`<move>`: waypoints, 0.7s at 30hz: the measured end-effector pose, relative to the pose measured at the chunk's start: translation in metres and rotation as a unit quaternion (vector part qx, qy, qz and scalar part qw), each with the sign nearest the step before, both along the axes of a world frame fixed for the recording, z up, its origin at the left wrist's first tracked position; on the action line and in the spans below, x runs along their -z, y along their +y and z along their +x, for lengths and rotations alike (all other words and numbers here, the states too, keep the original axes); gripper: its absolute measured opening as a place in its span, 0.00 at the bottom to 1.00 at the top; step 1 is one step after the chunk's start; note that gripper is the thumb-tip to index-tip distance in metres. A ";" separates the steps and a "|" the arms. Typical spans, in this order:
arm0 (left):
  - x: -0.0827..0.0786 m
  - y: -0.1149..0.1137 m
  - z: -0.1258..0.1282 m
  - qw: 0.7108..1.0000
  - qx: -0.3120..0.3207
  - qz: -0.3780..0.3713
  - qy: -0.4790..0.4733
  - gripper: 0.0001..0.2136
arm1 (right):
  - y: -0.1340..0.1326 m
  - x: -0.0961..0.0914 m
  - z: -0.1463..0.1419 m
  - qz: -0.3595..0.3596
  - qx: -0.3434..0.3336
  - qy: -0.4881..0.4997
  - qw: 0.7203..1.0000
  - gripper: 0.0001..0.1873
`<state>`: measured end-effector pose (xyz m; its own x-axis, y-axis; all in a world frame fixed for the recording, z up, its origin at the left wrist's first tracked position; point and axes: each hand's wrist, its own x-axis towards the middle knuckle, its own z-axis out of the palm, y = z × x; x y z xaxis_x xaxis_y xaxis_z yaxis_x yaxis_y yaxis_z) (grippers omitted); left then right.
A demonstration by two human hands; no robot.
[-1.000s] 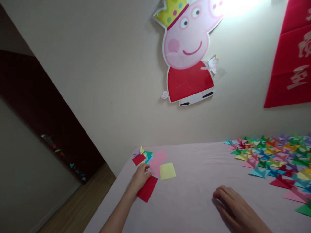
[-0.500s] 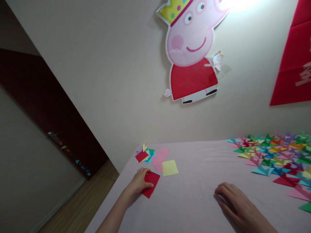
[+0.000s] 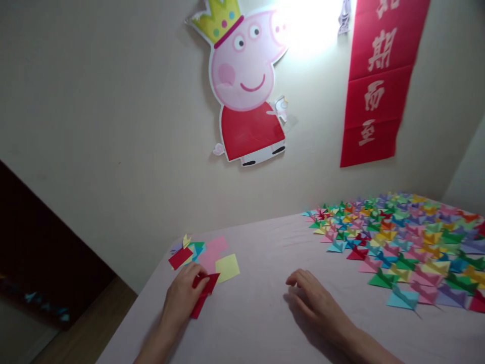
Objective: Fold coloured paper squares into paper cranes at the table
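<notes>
- My left hand (image 3: pixel 181 294) is pinching red paper (image 3: pixel 208 286), thumb against fingers, near the left edge of the worktop (image 3: pixel 261 328).
- Paper's long axis is slanting toward the far edge, leaning right.
- My right hand (image 3: pixel 320 307), loosely half-curled, is holding nothing visible, well apart.

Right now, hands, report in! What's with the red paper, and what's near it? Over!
Left hand: gripping red paper. Right hand: loosely curled, nothing visible in it. Close by: yellow sheet, just beyond the red paper.
</notes>
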<state>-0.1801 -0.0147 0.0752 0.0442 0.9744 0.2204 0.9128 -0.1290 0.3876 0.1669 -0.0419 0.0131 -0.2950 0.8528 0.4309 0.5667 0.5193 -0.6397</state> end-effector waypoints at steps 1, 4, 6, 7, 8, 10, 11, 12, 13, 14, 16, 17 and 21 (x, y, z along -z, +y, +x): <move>-0.003 -0.003 0.021 0.999 0.031 0.022 0.011 0.04 | 0.000 -0.001 0.000 0.012 0.001 0.014 1.000 0.10; -0.004 -0.014 0.089 0.991 0.115 0.044 0.042 0.04 | 0.000 0.000 0.001 0.047 -0.004 0.031 0.998 0.14; 0.003 -0.019 0.122 0.986 0.153 0.032 0.058 0.05 | -0.002 0.006 0.003 0.050 -0.007 0.026 0.998 0.14; 0.006 -0.020 0.132 0.983 0.172 0.021 0.053 0.06 | -0.002 0.010 0.004 0.042 -0.006 0.020 0.999 0.13; 0.009 -0.020 0.137 0.983 0.178 0.009 0.035 0.06 | -0.002 0.014 0.006 0.033 0.001 0.021 0.999 0.13; 0.010 -0.017 0.131 0.989 0.144 -0.021 -0.038 0.06 | 0.000 0.023 0.010 0.015 0.019 0.030 0.999 0.13; 0.008 -0.013 0.121 0.990 0.125 -0.029 -0.053 0.05 | 0.002 0.027 0.012 0.003 0.021 0.032 0.999 0.14; 0.006 -0.009 0.107 0.992 0.102 -0.031 -0.064 0.04 | 0.005 0.030 0.013 -0.013 0.030 0.038 0.999 0.14; 0.003 -0.004 0.091 0.994 0.080 -0.029 -0.071 0.04 | 0.008 0.033 0.014 -0.029 0.031 0.042 0.998 0.14; 0.001 0.001 0.073 0.995 0.062 -0.028 -0.077 0.04 | 0.010 0.035 0.015 -0.041 0.033 0.046 0.998 0.14; 0.002 0.013 0.035 0.996 0.031 -0.041 -0.079 0.05 | 0.013 0.038 0.015 -0.053 0.038 0.052 0.996 0.14; 0.004 0.018 0.017 0.996 0.018 -0.054 -0.074 0.05 | 0.014 0.039 0.015 -0.056 0.042 0.052 0.996 0.14; 0.024 0.039 -0.043 0.995 -0.052 -0.075 -0.032 0.11 | 0.012 0.040 0.014 -0.068 0.057 0.052 0.995 0.15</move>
<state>-0.2234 0.0242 0.0514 -0.0676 0.9952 0.0712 0.8911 0.0282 0.4530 0.1814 -0.0294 -0.0273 -0.1532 0.9306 0.3323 0.5447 0.3601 -0.7574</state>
